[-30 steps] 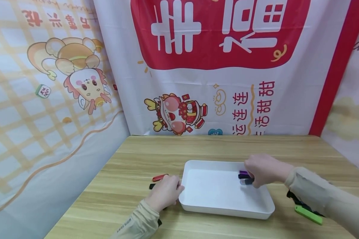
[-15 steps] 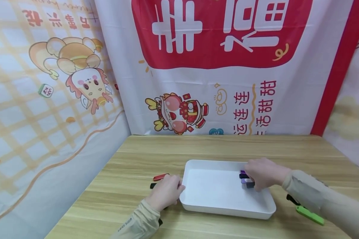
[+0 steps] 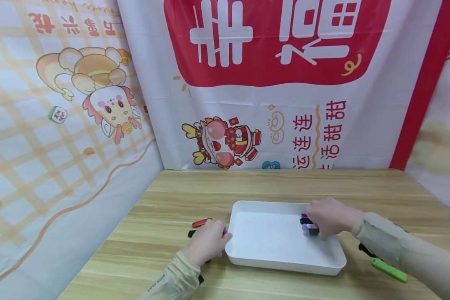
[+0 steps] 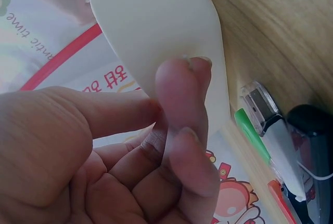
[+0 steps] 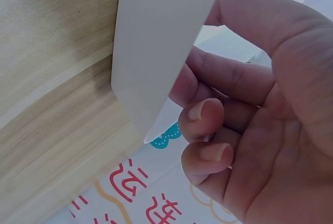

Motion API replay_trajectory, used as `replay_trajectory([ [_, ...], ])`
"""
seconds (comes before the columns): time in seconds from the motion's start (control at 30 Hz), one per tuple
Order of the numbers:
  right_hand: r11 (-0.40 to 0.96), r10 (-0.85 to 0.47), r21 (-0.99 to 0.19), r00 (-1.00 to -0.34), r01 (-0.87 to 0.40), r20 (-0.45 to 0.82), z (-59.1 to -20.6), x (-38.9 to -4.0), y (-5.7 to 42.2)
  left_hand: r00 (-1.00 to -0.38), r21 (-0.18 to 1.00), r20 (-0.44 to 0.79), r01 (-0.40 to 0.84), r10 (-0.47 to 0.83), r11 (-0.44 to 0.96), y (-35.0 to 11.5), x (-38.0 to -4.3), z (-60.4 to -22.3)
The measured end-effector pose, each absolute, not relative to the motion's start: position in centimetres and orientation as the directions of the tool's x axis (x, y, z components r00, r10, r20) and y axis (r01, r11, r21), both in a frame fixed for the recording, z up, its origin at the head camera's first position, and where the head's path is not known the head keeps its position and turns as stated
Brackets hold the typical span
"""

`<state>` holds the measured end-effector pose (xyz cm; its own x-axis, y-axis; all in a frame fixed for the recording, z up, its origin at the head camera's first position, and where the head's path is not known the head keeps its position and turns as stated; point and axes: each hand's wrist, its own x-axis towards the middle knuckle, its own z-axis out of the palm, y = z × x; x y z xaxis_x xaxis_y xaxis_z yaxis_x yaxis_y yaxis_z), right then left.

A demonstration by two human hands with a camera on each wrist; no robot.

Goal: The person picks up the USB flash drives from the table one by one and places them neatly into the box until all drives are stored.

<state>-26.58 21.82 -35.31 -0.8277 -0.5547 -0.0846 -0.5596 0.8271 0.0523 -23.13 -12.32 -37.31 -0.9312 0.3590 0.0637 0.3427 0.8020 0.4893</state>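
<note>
A shallow white tray [image 3: 270, 239] lies on the wooden table. My left hand [image 3: 207, 242] pinches its left rim; in the left wrist view, thumb and index finger [image 4: 179, 89] meet at the wall. At the tray's right end, my right hand [image 3: 329, 218] reaches inside, with curled fingers around the grey-ended pen [image 3: 313, 232]. Just behind that pen are a lilac one [image 3: 307, 226], a black one [image 3: 305, 221] and a purple one [image 3: 304, 216], partly covered by the hand. In the right wrist view, the tray wall [image 5: 161, 37] hides the thumb and index fingertips.
A green utility knife [image 3: 389, 270] and a black object [image 3: 366, 250] lie right of the tray, partly under the right sleeve. Left of it are a red-handled item [image 3: 201, 222] and black pieces [image 3: 191, 233]. Printed cloths [image 3: 225, 100] hang behind and at the sides.
My right hand has shifted slightly, and the grey-ended pen has moved a little nearer, so the lilac one shows behind it. My left hand stays at the rim.
</note>
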Motion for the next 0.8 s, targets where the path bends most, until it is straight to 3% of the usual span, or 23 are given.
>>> replay_trajectory([
  [0.8,0.828,-0.552,0.086,-0.832,-0.554,-0.052,-36.05,-26.6,22.03,-0.933,0.487,0.052,0.335,0.356,0.806,-12.34,-23.27,-37.21],
])
